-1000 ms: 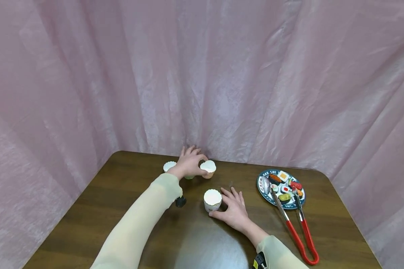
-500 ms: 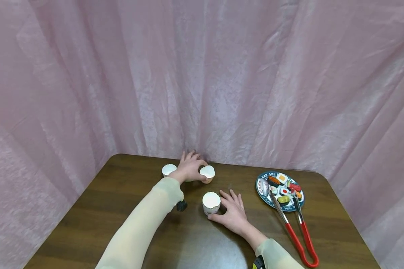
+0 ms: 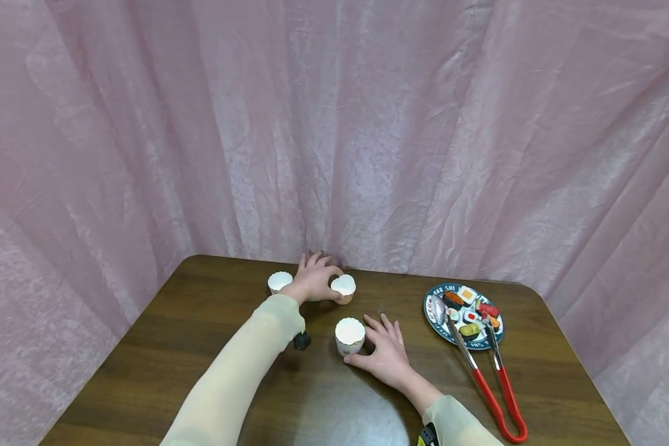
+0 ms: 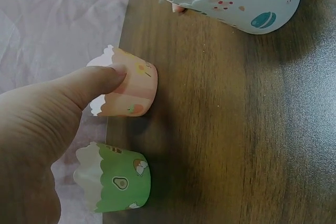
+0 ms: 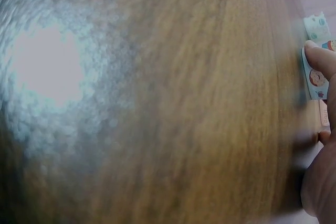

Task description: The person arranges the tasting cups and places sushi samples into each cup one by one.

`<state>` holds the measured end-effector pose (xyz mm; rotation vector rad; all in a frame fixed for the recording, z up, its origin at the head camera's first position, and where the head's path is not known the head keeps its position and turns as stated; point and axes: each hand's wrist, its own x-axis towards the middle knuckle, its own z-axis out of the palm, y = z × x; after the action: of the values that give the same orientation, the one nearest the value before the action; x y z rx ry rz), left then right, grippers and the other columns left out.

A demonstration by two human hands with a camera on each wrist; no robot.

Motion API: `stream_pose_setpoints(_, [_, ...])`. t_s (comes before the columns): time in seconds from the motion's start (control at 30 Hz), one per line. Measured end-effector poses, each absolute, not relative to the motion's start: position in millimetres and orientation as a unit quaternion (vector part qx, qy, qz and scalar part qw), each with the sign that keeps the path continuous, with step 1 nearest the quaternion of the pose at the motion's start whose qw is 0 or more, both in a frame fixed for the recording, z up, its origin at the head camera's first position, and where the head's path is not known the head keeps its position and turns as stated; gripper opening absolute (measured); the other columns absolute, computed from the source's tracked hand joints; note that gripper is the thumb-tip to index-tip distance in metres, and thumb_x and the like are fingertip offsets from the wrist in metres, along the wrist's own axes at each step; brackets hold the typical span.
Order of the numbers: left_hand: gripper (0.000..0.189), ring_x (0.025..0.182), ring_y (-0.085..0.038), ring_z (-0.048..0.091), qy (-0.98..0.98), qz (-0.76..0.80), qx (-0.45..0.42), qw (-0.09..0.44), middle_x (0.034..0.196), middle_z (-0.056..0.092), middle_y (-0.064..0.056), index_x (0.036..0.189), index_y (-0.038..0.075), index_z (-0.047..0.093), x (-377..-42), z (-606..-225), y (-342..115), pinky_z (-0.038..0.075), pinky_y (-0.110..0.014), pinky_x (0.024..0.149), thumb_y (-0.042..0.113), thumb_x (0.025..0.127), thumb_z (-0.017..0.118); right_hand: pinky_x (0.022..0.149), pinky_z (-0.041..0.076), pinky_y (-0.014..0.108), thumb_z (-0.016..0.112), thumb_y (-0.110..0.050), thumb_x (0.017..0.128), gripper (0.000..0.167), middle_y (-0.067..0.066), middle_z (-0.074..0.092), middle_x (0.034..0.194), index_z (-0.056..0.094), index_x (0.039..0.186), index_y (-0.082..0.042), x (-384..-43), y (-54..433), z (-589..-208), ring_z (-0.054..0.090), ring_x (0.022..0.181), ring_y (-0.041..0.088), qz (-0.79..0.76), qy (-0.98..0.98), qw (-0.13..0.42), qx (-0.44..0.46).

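Observation:
My left hand (image 3: 314, 282) holds a pink paper baking cup (image 3: 343, 288) between thumb and fingers at the back of the table; the left wrist view shows the thumb lying on the side of that cup (image 4: 137, 80). Beside it stands a green paper baking cup (image 4: 126, 182), which my hand hides in the head view. Nearer to me, my right hand (image 3: 387, 353) grips a pale paper baking cup (image 3: 349, 337), its thumb on the near side. Another baking cup (image 3: 280, 282) stands left of my left hand. All the cups are upright.
At the right, a blue-rimmed plate (image 3: 432, 319) bears several toy sushi pieces. Red-handled tongs (image 3: 493, 396) lie with their tips over it, handles toward me. A pink curtain (image 3: 334, 136) hangs behind the wooden table (image 3: 212, 359).
The head view has tilted slightly, so everything sits a little lower in it. Both hands keep their places on the cups. A sliver of the green cup seen earlier is now hidden.

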<state>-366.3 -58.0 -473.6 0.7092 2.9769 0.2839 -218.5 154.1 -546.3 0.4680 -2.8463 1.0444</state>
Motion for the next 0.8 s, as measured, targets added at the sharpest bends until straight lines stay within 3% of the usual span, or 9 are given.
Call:
stream_pose_setpoints(0.13, [0.067, 0.155, -0.039, 0.009, 0.967, 0.099, 0.232, 0.039, 0.164, 0.032, -0.013, 0.143, 0.027, 0.06, -369, -474, -59, -0.001, -0.067, 0.118, 0.056, 0.085, 0.077, 0.119, 0.0, 0.065, 0.084, -0.057, 0.076, 0.071, 0.011, 0.047, 0.155, 0.069, 0.134, -0.02, -219, 154, -545, 0.02, 0.151, 0.046, 0.34, -0.927, 0.035, 0.153])
stream_pose_setpoints(0.37, [0.085, 0.155, -0.039, 0.007, 0.96, 0.132, 0.246, 0.019, 0.166, 0.027, -0.016, 0.156, 0.02, 0.046, -374, -460, -66, 0.0, -0.066, 0.119, 0.07, 0.09, 0.062, 0.119, 0.0, 0.065, 0.084, -0.056, 0.076, 0.07, 0.012, 0.048, 0.155, 0.069, 0.134, -0.02, -225, 155, -541, 0.021, 0.15, 0.046, 0.332, -0.928, 0.05, 0.161])
stream_pose_setpoints(0.8, [0.085, 0.156, -0.036, 0.001, 0.931, 0.22, 0.292, -0.016, 0.168, 0.021, -0.014, 0.159, 0.019, 0.039, -360, -400, -74, -0.001, -0.062, 0.121, 0.068, 0.093, 0.059, 0.119, 0.0, 0.066, 0.085, -0.055, 0.076, 0.063, 0.011, 0.047, 0.155, 0.071, 0.128, -0.021, -228, 157, -536, 0.021, 0.151, 0.046, 0.312, -0.935, 0.052, 0.161])
